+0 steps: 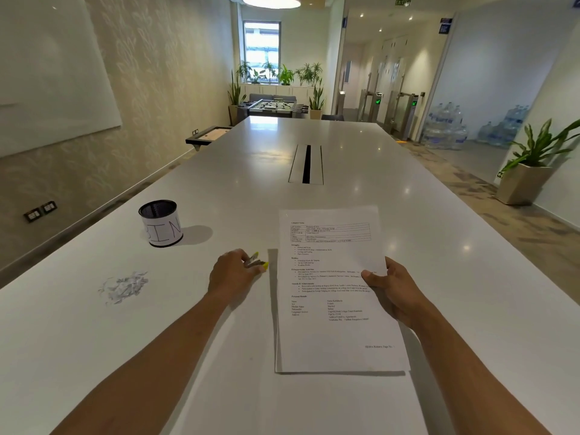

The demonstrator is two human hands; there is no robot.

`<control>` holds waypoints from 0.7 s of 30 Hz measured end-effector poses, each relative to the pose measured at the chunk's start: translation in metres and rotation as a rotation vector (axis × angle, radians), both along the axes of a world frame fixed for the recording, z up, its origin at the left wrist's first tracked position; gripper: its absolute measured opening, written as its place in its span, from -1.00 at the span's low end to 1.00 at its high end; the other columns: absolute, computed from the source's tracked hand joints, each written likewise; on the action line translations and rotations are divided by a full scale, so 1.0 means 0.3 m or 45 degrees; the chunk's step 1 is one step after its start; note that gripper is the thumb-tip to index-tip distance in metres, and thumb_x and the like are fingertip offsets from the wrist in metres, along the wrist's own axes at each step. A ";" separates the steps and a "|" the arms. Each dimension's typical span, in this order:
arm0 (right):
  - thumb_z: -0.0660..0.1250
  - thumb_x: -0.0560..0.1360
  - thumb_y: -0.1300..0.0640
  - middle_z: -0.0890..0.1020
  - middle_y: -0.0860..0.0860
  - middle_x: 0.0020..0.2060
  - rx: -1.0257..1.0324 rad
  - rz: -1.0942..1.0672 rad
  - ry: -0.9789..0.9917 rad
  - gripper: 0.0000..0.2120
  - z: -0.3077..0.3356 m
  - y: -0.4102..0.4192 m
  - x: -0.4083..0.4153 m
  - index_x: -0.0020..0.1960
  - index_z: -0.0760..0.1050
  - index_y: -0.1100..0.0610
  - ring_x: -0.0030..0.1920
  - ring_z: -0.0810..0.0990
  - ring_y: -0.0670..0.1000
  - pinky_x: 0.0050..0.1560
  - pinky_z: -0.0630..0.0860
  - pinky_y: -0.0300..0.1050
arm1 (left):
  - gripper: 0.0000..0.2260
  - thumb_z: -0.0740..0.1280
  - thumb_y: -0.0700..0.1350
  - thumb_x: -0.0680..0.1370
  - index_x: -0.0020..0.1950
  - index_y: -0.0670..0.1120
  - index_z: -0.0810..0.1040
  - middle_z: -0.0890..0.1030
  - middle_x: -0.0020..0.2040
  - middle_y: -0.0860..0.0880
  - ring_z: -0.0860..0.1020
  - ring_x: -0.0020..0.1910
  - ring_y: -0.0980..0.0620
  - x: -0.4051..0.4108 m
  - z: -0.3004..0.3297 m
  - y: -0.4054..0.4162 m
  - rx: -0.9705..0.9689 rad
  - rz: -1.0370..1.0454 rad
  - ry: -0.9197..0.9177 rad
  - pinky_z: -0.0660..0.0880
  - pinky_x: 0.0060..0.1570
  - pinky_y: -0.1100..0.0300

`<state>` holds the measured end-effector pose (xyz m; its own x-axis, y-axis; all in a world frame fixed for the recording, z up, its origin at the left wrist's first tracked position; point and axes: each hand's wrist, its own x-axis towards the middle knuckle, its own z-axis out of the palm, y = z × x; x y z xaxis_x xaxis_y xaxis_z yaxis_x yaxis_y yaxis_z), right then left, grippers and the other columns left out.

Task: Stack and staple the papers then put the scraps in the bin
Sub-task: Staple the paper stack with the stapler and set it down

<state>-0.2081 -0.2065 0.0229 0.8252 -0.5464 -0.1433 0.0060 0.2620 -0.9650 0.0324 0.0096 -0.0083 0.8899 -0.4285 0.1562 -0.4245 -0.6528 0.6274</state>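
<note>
White table (361,158) at frame centre: right hand (394,290) pinches the papers (332,334), left hand (233,273) grips the stapler (258,261); loosely pinched sheets could slip askew before stapling.

Right hand (396,290) gripping the right edge of stacked papers (337,290), thumb on the top printed sheet, far end lifted off the white table (408,171). Left hand (236,273) just left of the stack, fingers curled round a small yellow-and-metal stapler (258,261). Farther left, a heap of paper scraps (124,287); beyond it a black mesh bin (161,222) labelled BIN.
</note>
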 end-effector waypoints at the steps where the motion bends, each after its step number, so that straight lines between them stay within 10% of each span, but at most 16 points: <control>1: 0.23 0.57 0.42 0.63 0.24 0.18 0.000 0.000 0.001 -0.63 0.000 0.000 -0.002 0.36 0.38 0.26 0.13 0.64 0.29 0.18 0.54 0.30 | -0.66 0.45 0.16 0.39 -0.07 -0.08 0.57 0.60 -0.16 -0.03 0.58 -0.14 -0.05 -0.004 -0.009 0.002 0.073 -0.009 -0.044 0.48 -0.18 0.12; 12: 0.23 0.56 0.43 0.62 0.25 0.19 0.018 -0.023 -0.012 -0.62 0.002 0.007 -0.009 0.36 0.38 0.28 0.14 0.63 0.30 0.17 0.55 0.28 | -0.54 0.24 0.22 0.52 0.20 -0.12 0.51 0.46 0.21 -0.14 0.37 0.22 -0.14 -0.041 -0.007 -0.009 0.575 0.040 -0.240 0.35 0.12 -0.02; 17: 0.23 0.55 0.44 0.61 0.27 0.20 0.017 -0.055 -0.033 -0.63 0.013 0.023 -0.005 0.34 0.40 0.28 0.12 0.65 0.28 0.11 0.60 0.22 | -0.72 0.27 -0.05 0.56 0.24 -0.09 0.49 0.47 0.24 -0.13 0.41 0.23 -0.14 -0.100 0.059 -0.045 -0.044 0.098 -0.168 0.36 0.18 0.00; 21: 0.26 0.55 0.44 0.66 0.14 0.09 -0.103 -0.176 -0.069 -0.68 0.085 0.065 0.007 0.27 0.44 0.24 -0.07 0.73 0.06 -0.18 0.67 -0.13 | -0.69 0.27 0.11 0.56 0.18 -0.07 0.48 0.50 0.10 -0.04 0.53 0.07 -0.06 -0.195 0.148 -0.107 -0.431 0.007 -0.125 0.50 0.07 0.00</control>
